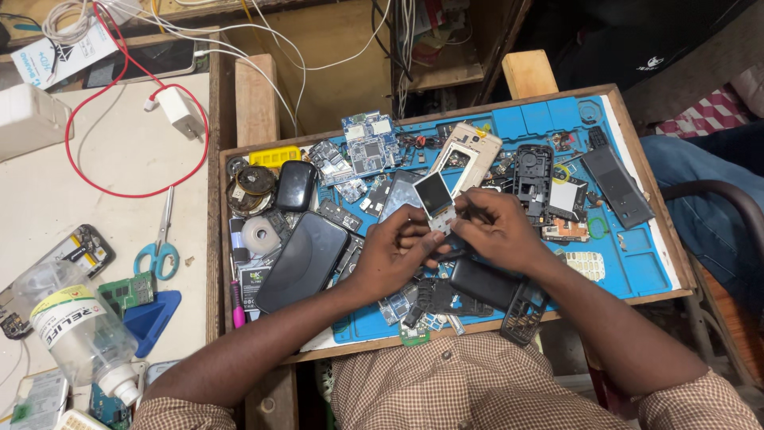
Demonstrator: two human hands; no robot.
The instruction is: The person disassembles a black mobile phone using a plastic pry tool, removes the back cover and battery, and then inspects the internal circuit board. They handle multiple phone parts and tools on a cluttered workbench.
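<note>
Fingers of both hands are closed on a small phone part with a screen [434, 201], held above the blue mat [645, 267]. Its long axis is set upright between the left hand [394, 247] and right hand [497, 232], equally near both.

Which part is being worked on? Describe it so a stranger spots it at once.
Start at the wooden tray lined with a blue mat. At its middle, the left hand and right hand meet on a small phone screen module. Alone among the parts, it is tilted up, glossy and silver-framed.
</note>
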